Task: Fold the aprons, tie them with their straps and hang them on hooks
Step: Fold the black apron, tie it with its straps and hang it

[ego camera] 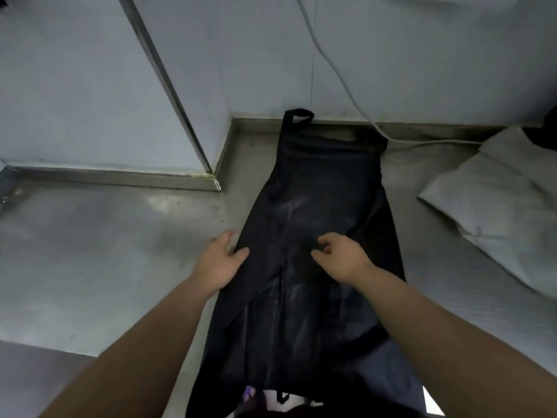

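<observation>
A black apron (319,206) lies lengthwise on the steel counter (105,242), its sides folded in toward the middle and its neck loop (297,114) against the back wall. The lower end hangs over the counter's near edge. My left hand (221,260) is at the apron's left edge, thumb on top of the cloth and fingers at or under the edge. My right hand (340,254) hovers over or touches the middle of the apron with loosely curled fingers; nothing is clearly held in it.
A white folded cloth or bag (494,191) lies on the counter at the right. A grey cable (337,70) runs down the back wall onto the counter. A wall corner with a metal strip (168,82) juts out at the left.
</observation>
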`<state>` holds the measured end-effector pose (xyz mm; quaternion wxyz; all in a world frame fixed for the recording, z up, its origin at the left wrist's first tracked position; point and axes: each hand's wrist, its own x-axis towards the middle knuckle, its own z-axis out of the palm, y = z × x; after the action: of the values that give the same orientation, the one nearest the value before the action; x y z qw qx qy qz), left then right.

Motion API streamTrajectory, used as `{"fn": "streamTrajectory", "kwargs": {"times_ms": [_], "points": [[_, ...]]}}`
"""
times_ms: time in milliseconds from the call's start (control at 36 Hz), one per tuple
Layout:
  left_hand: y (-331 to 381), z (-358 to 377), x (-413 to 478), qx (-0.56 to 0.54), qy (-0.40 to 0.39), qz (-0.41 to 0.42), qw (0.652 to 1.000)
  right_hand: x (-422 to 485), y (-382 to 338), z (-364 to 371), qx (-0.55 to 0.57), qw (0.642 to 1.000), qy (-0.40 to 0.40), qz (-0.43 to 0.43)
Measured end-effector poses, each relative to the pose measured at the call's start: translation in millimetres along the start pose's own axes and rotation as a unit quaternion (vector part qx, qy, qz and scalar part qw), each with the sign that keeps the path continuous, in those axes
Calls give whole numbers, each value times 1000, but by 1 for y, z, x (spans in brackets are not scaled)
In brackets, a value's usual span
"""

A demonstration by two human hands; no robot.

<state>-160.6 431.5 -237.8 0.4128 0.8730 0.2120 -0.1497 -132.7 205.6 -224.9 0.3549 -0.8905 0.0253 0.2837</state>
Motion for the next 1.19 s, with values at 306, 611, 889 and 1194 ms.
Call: {"fn": "streamTrajectory", "kwargs": {"times_ms": [306,611,889,1194], "points": [[-42,-6,-22,-207,-121,-48,970,-25,-38,66,88,989,-52,107],[-40,-3,-24,-114,-220,60,967,-37,-40,93,447,875,159,94],[-52,30,-31,195,-93,164,963,-64,-6,83,300,893,305,138],[-48,45,-55,240,-55,167,955,-90,9,123,225,956,53,182]]}}
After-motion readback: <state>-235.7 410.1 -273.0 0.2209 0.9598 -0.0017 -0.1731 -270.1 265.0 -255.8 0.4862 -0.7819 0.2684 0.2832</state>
